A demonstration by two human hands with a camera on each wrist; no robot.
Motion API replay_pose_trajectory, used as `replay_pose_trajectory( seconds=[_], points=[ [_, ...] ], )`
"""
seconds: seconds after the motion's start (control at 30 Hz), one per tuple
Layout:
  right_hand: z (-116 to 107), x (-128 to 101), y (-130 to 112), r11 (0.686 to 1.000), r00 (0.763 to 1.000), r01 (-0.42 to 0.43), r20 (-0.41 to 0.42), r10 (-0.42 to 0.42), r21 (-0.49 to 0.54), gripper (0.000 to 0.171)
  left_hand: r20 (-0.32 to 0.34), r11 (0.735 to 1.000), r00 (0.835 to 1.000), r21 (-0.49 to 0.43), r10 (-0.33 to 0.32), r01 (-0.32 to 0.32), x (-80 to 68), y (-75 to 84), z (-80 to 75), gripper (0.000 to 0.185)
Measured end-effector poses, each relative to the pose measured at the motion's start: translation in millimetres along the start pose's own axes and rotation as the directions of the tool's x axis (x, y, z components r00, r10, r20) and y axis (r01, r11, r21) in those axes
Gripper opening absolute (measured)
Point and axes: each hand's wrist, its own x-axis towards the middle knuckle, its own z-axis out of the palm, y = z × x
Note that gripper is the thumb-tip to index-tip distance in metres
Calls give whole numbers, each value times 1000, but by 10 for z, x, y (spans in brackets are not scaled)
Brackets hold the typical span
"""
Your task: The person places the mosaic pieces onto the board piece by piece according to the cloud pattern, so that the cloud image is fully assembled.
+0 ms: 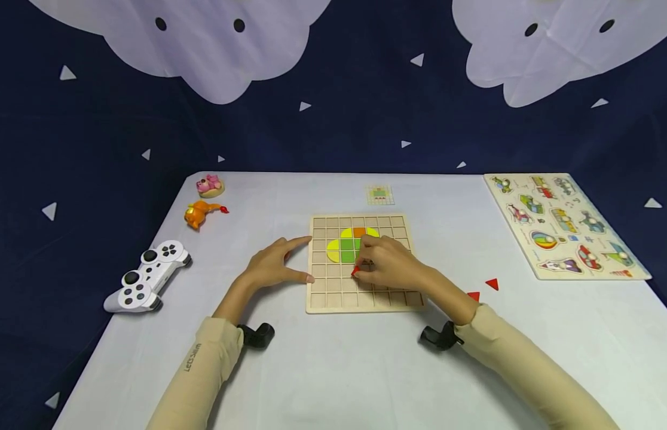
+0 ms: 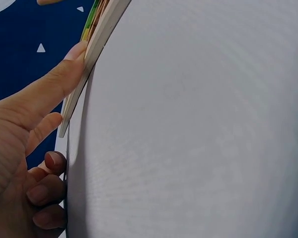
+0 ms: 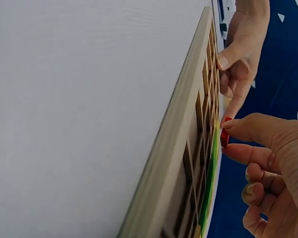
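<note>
A wooden grid board (image 1: 333, 298) lies on the table, with yellow rounded pieces (image 1: 333, 251), green square pieces (image 1: 346, 255) and an orange square piece (image 1: 359, 232) set in its cells. My right hand (image 1: 389, 263) is over the board and pinches a small red piece (image 3: 225, 133) between thumb and index finger. It hides some of the cells beneath it. At the board's left edge, my left hand (image 1: 274, 263) rests with thumb and index finger spread apart, both tips touching the rim. Its other fingers bend loosely below in the left wrist view.
Two red triangle pieces (image 1: 492, 284) lie right of the board, one partly behind the right forearm. Behind the board is a small pattern card (image 1: 379, 194). A picture puzzle board (image 1: 575, 227) lies right; a white game controller (image 1: 147, 278), orange toy (image 1: 200, 213) and pink figure (image 1: 210, 186) are left.
</note>
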Motion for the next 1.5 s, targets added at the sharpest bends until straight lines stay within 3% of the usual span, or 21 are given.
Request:
replay_pose_trajectory(
  seconds=[0.4, 0.8, 1.2, 1.5],
  points=[
    [108, 67, -62, 1000, 1000, -12, 11, 12, -8, 9, -5, 1000, 1000, 13, 7, -7, 10, -6, 6, 97],
    [126, 70, -58, 997, 1000, 24, 9, -25, 78, 5, -1, 1000, 1000, 7, 10, -10, 5, -14, 6, 97],
    [111, 85, -78, 1000, 999, 22, 36, -22, 10, 16, 1, 1000, 1000, 1, 7, -7, -3, -9, 2, 98],
    [-1, -134, -51, 1000, 1000, -6, -10, 6, -31, 25, 2, 1000, 1000, -7, -1, 1, 2, -4, 5, 98]
  ],
)
